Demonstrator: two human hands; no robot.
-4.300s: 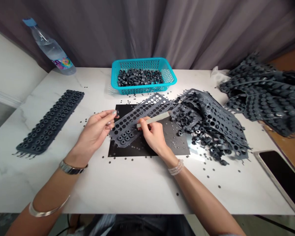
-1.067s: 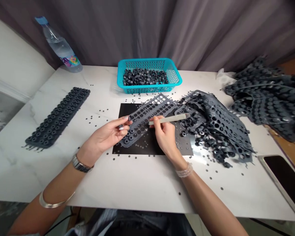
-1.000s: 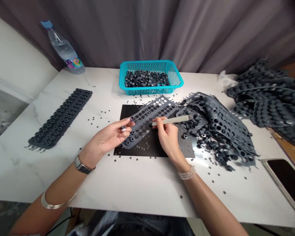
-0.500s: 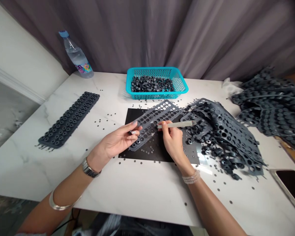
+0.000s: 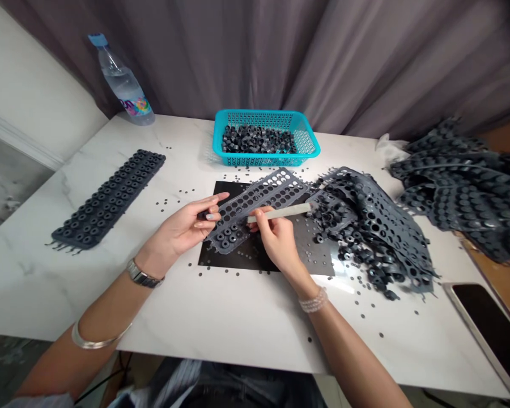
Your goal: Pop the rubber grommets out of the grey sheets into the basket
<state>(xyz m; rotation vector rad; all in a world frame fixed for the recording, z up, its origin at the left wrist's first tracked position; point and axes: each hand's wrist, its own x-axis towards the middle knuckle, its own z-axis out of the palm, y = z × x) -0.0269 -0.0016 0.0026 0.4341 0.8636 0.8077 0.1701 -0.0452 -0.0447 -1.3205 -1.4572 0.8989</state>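
A dark grey rubber sheet (image 5: 255, 199) with rows of round holes lies slanted over a black mat (image 5: 255, 259). Several ring-shaped rubber pieces (image 5: 226, 236) sit in its near end; most holes farther up are open. My left hand (image 5: 182, 226) is at the sheet's near left edge, index finger stretched out. A small black rubber piece (image 5: 203, 215) is tucked in its curled fingers. Over the sheet, my right hand (image 5: 276, 235) grips a pale flat stick (image 5: 291, 211) like a pen, its working end pointing left toward the remaining rings.
A turquoise basket (image 5: 266, 160) holds many black rings at the back. A full sheet (image 5: 110, 198) lies left, near a water bottle (image 5: 125, 85). Punched sheets (image 5: 382, 221) and loose rings pile up right, beside more sheets (image 5: 459, 181) and a phone (image 5: 488, 328). Small black discs are scattered about.
My right hand has moved left and down the sheet with the stick. My left hand has drawn back from the sheet, its index finger now extended. The whole view has shifted slightly.
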